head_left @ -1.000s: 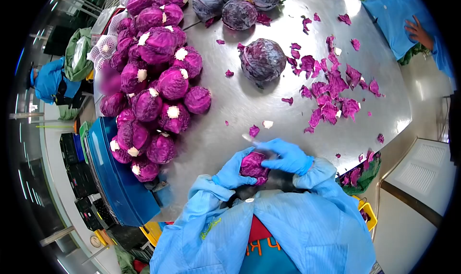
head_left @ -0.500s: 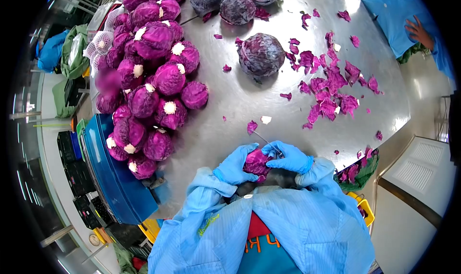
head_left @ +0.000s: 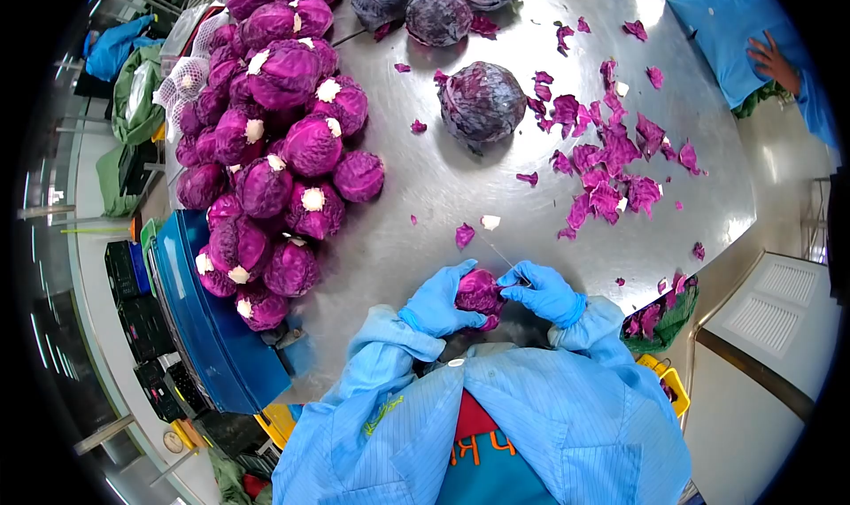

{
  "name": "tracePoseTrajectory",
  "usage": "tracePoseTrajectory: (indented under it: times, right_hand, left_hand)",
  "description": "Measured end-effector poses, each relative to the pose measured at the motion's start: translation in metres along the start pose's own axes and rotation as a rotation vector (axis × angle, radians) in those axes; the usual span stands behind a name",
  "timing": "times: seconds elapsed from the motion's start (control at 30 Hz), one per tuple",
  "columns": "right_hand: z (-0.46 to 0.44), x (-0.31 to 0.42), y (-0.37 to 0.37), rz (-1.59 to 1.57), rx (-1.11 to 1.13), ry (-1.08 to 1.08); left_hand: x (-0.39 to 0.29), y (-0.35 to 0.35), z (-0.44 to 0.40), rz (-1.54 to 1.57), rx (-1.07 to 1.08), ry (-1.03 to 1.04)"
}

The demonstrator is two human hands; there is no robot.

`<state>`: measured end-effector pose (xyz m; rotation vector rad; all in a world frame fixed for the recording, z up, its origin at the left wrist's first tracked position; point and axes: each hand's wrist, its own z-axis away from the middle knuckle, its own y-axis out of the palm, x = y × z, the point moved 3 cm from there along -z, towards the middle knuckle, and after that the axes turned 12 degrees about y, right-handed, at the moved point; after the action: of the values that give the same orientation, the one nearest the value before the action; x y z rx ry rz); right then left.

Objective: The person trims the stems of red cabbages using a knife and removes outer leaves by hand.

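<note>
Close to my body at the table's near edge, my left hand [head_left: 436,302], in a blue glove, is closed around a small red cabbage [head_left: 479,292]. My right hand [head_left: 546,294], gloved too, grips a knife [head_left: 498,250] at the cabbage's right side; its thin blade points up and left over the table. Most of the knife's handle is hidden by my fingers. Just beyond the blade lie a white stem slice [head_left: 490,223] and a purple leaf scrap [head_left: 464,235].
Trimmed red cabbages [head_left: 310,144] are heaped at the left. A darker untrimmed cabbage [head_left: 482,103] sits mid-table, several more behind it. Leaf scraps [head_left: 611,151] cover the right side. A blue bin [head_left: 208,328] stands at lower left. Another person's hand [head_left: 773,62] shows at upper right.
My right hand has shifted slightly right and down with the knife. The cabbage in my left hand has turned and shows more of its smooth side. At far left, a blue-clad person has moved.
</note>
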<state>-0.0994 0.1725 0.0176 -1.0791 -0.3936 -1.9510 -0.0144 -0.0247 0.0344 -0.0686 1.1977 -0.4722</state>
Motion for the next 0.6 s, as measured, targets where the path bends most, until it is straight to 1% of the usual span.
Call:
tracePoseTrajectory:
  times: [0.07,0.17,0.27,0.37,0.47,0.57,0.6]
  right_hand:
    - [0.005,0.010,-0.001,0.110,-0.081,0.032]
    - [0.011,0.011,0.004,0.213,-0.260,-0.096]
    - [0.019,0.012,0.010,0.313,-0.362,-0.164]
    - [0.026,0.022,0.009,0.373,-0.411,-0.167]
    - [0.031,0.013,0.008,0.339,-0.452,-0.146]
    - [0.028,0.001,-0.002,0.019,-0.241,-0.080]
    - [0.028,0.007,-0.005,0.066,-0.218,-0.061]
  left_hand:
    - [-0.005,0.000,-0.001,-0.041,-0.002,-0.040]
    - [0.003,0.006,-0.002,-0.009,-0.046,-0.041]
    - [-0.001,0.006,-0.002,-0.033,-0.050,-0.026]
    - [0.015,0.018,-0.005,0.009,-0.044,0.005]
    - [0.004,0.023,-0.003,0.062,-0.101,-0.001]
    - [0.005,0.027,-0.002,0.157,-0.141,0.094]
    - [0.007,0.028,0.000,0.181,-0.155,0.095]
